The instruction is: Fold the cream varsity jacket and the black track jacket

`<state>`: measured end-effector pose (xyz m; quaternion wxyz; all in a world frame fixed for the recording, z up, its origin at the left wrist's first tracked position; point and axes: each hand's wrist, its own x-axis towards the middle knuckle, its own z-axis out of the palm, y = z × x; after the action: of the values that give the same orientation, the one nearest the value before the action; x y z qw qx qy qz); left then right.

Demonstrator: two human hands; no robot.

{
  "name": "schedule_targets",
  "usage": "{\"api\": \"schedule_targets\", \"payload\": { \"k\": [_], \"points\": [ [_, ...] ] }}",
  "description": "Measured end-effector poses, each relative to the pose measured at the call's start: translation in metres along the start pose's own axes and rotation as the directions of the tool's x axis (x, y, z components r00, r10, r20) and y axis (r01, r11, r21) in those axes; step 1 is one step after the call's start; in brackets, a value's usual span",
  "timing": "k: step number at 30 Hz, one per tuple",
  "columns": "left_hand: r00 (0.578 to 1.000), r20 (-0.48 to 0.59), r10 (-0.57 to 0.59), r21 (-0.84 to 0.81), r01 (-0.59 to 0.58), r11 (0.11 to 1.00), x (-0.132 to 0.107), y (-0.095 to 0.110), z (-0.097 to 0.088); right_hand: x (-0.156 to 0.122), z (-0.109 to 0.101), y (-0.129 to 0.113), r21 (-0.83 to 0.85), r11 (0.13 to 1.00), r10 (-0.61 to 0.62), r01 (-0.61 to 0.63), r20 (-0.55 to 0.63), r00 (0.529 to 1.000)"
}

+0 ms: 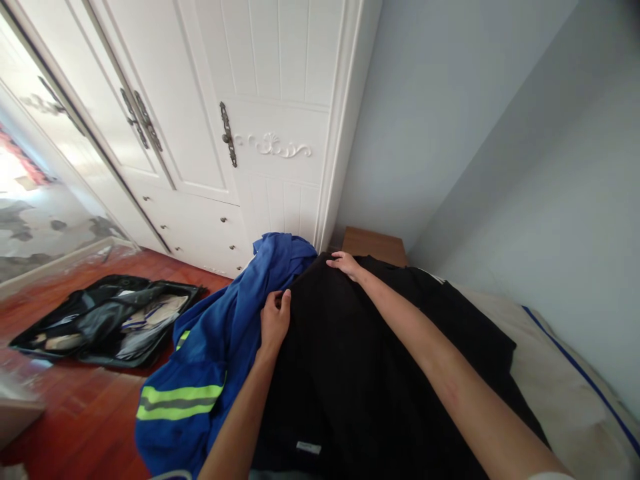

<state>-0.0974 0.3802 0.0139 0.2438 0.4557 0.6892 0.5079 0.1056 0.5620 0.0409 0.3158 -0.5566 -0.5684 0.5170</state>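
Note:
A large black shirt (pixel 340 373) lies spread in front of me, with a small white label near its lower edge. My left hand (pixel 275 320) is at the shirt's left edge, fingers curled round the cloth and thumb raised. At the far edge of the shirt, my right hand (pixel 345 265) rests with its fingers stretched out over the fabric. Just left of the shirt, a blue work garment (pixel 225 340) with yellow-and-grey reflective bands lies in a heap. It is close to my left hand.
An open black suitcase (pixel 165 347) with clothes inside lies on the red wooden floor (pixel 95 407). A white wardrobe (pixel 280 80) stands ahead. A brown wooden piece of furniture (pixel 375 245) sits by the wall. Pale bedding (pixel 545 373) with a blue stripe lies at right.

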Motion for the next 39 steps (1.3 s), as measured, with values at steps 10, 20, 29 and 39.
{"api": "schedule_targets", "payload": {
  "k": [10, 20, 29, 39],
  "points": [
    [0.940, 0.030, 0.339, 0.265, -0.335, 0.904, -0.029, 0.025, -0.005, -0.134, -0.052, 0.011, -0.252, 0.959, -0.168, 0.131, -0.132, 0.977],
    [0.773, 0.495, 0.397, 0.415, -0.611, 0.673, -0.034, 0.005, 0.013, -0.342, -0.037, 0.095, -0.687, 0.441, -0.549, 0.577, 0.302, 0.779],
    [0.828, 0.387, 0.406, 0.384, -0.545, 0.745, -0.014, 0.000, 0.017, -0.418, -0.024, 0.110, -0.780, 0.352, -0.541, 0.518, 0.282, 0.792],
    [0.736, 0.526, 0.426, 0.222, -0.602, 0.767, -0.036, 0.014, 0.012, -0.399, 0.009, 0.145, -0.824, 0.291, -0.562, 0.486, 0.263, 0.784]
  ]
}}
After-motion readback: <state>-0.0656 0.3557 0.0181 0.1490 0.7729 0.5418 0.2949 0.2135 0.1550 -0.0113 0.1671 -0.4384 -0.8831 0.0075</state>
